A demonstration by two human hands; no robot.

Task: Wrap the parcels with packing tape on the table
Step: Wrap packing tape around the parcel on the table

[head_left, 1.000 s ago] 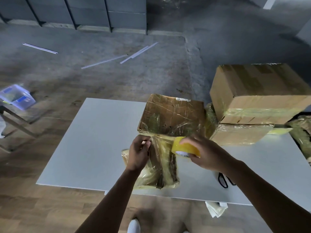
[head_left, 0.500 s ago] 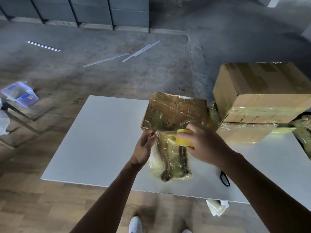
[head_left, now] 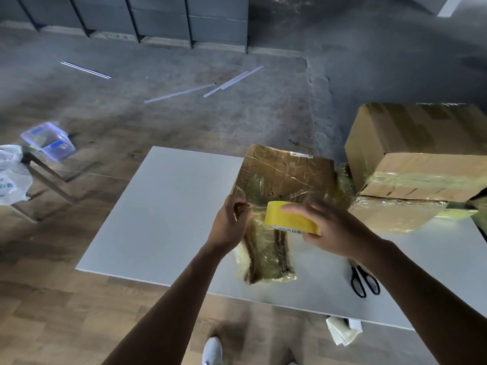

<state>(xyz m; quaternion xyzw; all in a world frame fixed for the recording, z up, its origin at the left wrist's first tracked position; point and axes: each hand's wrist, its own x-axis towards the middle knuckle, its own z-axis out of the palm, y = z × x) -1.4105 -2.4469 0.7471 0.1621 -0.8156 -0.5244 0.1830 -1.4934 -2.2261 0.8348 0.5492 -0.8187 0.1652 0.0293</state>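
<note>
A narrow parcel point(head_left: 266, 255) wrapped in yellowish tape stands on the white table point(head_left: 168, 206) near its front edge. My left hand point(head_left: 229, 225) grips the parcel's upper left side and pinches the tape's end there. My right hand point(head_left: 334, 227) holds a yellow roll of packing tape point(head_left: 287, 218) just above the parcel's top right. A short strip of clear tape stretches between the two hands. Behind the parcel lies a flat taped cardboard box point(head_left: 284, 175).
A big cardboard box point(head_left: 421, 151) sits on other wrapped parcels point(head_left: 395, 214) at the table's right. Black scissors point(head_left: 362, 280) lie near the front edge, right of the parcel. A plastic container point(head_left: 48, 140) and white bag point(head_left: 11, 175) are at far left.
The parcel has gone from leaning to standing more upright. My right hand has drawn the roll to the right, away from my left hand, pulling out tape.
</note>
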